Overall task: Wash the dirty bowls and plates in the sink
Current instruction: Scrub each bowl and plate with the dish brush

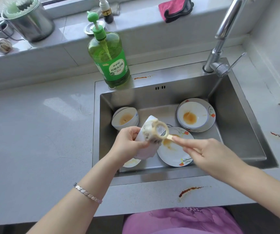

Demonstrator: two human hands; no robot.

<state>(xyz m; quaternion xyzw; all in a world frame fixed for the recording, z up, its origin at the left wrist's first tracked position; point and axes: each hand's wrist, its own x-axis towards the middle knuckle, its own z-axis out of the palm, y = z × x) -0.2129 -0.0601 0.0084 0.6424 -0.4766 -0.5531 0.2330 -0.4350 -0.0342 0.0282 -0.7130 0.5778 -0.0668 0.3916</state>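
Above the sink (247,125), a white bowl (146,146) is held tilted in the left hand (129,142), fingers wrapped round its wall. The right hand (205,154) is closed on the handle of a cream dish brush (157,132), whose head presses against the bowl. Below lie a stained plate (174,152), a bowl on a plate (193,115) and another dirty bowl (125,118). A green soap bottle (110,59) stands on the sink's back rim.

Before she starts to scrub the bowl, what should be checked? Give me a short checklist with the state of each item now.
1. Left hand holds the white bowl firmly: ok.
2. Right hand grips the brush handle: ok.
3. Brush head touches the bowl: ok.
4. Water running from the faucet: not ok, no stream visible.
5. Soap on the brush: cannot tell.
6. Detergent bottle within reach: ok.
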